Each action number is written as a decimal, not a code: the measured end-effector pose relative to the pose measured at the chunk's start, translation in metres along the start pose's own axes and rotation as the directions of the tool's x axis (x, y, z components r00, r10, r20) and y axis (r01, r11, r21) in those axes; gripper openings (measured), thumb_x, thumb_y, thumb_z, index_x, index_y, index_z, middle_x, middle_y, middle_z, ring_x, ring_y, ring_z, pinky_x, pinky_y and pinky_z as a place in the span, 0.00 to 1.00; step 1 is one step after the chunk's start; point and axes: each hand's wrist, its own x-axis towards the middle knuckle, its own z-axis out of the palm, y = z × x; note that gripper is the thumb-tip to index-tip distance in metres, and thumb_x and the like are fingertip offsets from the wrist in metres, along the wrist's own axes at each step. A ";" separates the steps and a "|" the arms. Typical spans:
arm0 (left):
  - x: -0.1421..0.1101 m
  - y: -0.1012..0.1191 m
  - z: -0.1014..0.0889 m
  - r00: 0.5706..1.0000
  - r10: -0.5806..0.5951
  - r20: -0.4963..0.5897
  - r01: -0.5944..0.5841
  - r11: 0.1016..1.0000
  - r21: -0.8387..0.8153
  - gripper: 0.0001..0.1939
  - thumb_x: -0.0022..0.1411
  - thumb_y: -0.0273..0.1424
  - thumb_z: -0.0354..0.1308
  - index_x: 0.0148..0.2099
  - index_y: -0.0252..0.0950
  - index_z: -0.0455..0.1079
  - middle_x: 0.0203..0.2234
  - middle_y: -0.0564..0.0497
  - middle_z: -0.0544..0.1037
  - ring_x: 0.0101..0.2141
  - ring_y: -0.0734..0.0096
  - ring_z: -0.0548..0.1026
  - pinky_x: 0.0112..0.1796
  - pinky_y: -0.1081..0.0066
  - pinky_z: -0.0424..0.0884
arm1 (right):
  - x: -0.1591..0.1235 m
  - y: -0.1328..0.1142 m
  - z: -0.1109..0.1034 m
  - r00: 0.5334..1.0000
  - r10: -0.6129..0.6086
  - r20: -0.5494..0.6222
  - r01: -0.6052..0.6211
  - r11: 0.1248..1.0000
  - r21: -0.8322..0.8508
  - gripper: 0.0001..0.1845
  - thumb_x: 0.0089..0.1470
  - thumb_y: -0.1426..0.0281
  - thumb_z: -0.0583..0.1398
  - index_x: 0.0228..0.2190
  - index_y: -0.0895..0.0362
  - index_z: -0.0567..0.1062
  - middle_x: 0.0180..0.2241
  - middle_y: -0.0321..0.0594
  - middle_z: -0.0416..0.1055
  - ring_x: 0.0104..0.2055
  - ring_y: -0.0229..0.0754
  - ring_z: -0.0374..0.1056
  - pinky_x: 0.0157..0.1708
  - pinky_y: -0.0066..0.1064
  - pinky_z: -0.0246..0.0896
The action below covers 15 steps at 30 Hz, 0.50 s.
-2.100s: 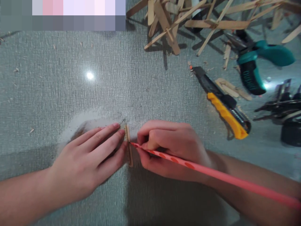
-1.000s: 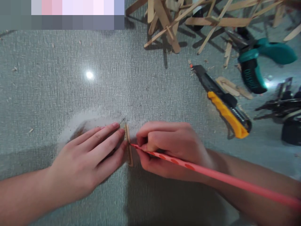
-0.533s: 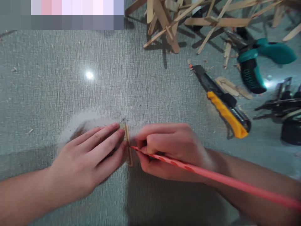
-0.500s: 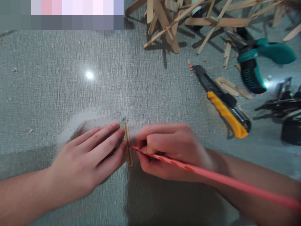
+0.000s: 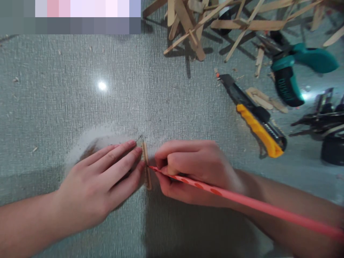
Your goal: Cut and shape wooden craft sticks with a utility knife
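Note:
My left hand (image 5: 99, 182) lies flat with its fingers stretched out, pressing down at the left edge of a small wooden craft stick (image 5: 148, 181). Fine marks run along the stick's left side, perhaps from a clear ruler under my fingertips; most of it is hidden. My right hand (image 5: 188, 172) is closed in a writing grip round a long red pencil (image 5: 242, 200) with oval dimples. The pencil's tip touches the stick near its middle, and its far end slants off to the lower right.
A yellow and black utility knife (image 5: 255, 125) lies to the right, near wood scraps (image 5: 264, 100). Teal-handled pliers (image 5: 287, 68) and a structure of craft sticks (image 5: 193, 32) are further back. Dark tools (image 5: 325, 118) sit at the right edge of the grey textured table (image 5: 67, 93).
Very little differs. The pencil tip has shifted very slightly along the stick, and both hands keep their places.

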 end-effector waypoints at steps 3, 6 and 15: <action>-0.001 0.000 0.000 1.000 -0.008 -0.012 0.008 1.000 0.001 0.14 0.72 0.26 0.62 0.58 0.28 0.75 0.60 0.35 0.77 0.63 0.42 0.75 0.59 0.48 0.80 | -0.001 0.000 0.000 1.000 0.014 -0.006 -0.014 1.000 0.004 0.17 0.59 0.81 0.61 0.24 0.53 0.62 0.28 0.32 0.74 0.29 0.32 0.70 0.28 0.23 0.66; -0.001 0.000 0.001 1.000 -0.007 -0.014 0.007 1.000 0.009 0.14 0.72 0.26 0.62 0.57 0.28 0.75 0.60 0.36 0.78 0.63 0.43 0.75 0.59 0.49 0.79 | -0.001 0.001 0.000 0.998 0.043 -0.046 -0.041 0.998 0.040 0.16 0.58 0.79 0.62 0.26 0.52 0.63 0.29 0.32 0.74 0.29 0.33 0.70 0.29 0.25 0.67; -0.001 -0.002 0.003 0.999 -0.023 -0.039 0.024 1.000 0.016 0.15 0.69 0.27 0.66 0.56 0.30 0.76 0.59 0.38 0.79 0.61 0.47 0.77 0.59 0.53 0.80 | 0.001 0.000 0.001 0.998 0.034 -0.057 -0.032 0.999 0.041 0.15 0.59 0.80 0.60 0.26 0.52 0.63 0.27 0.34 0.73 0.29 0.34 0.71 0.28 0.26 0.66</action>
